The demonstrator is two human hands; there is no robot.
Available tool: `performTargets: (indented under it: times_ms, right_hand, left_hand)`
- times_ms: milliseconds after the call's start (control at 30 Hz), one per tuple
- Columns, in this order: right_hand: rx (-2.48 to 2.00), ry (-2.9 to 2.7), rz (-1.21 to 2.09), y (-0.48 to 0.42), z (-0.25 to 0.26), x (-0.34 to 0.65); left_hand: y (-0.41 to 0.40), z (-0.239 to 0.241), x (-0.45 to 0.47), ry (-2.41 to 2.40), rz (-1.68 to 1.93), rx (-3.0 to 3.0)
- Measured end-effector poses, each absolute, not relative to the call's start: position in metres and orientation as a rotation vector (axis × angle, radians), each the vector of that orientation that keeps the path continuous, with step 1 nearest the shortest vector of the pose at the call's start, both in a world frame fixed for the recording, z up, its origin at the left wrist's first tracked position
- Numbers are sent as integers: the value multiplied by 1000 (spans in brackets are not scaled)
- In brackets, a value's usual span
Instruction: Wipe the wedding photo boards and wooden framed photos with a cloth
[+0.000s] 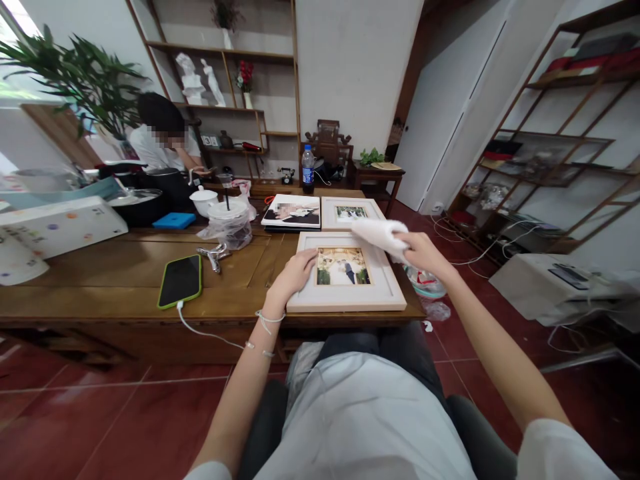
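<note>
A white picture frame (385, 287) with a photo in its middle lies flat at the near right end of the wooden table (100, 273). My left hand (295, 272) rests on the frame's left border, fingers curled onto it, holding it down. My right hand (423, 252) is closed on a white cloth (381, 235) above the frame's far right corner. Behind it lie a second white frame (350, 213) and a dark-edged photo print (293, 212).
A phone in a green case (180, 280) lies on the table, its white cable hanging off the edge. A plastic cup in a bag (230, 225), metal clips (214, 255), a blue bottle (307, 170) and boxes stand further off. Another person (160, 143) sits at the far left. Shelves line the right wall.
</note>
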State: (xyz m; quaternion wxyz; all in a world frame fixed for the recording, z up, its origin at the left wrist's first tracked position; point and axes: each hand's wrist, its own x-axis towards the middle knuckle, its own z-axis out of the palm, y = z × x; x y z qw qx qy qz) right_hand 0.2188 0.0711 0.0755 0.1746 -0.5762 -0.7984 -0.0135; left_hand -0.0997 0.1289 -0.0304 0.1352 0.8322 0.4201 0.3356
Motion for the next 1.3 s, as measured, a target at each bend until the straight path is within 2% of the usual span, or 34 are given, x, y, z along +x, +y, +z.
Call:
performTargets:
  times_ms: [100, 167, 400, 933, 1133, 1300]
  right_hand:
    - [-1686, -2071, -424, 97, 68, 210]
    - [-1673, -2170, -531, 110, 59, 199]
    - [-1698, -2647, -355, 106, 39, 165]
    - [-1484, -2909, -60, -52, 79, 137]
    - [-1602, -2778, -3, -19, 68, 138]
    - [-1564, -2672, -102, 41, 40, 151]
  left_hand:
    - [129, -31, -101, 1197, 985, 2426]
    - [129, -31, -101, 1193, 978, 2431]
    - [128, -29, -99, 1226, 961, 2404]
    - [130, -32, -102, 1189, 984, 2441]
    - [130, -30, -102, 1166, 953, 2459]
    - [129, -27, -101, 1192, 943, 2442]
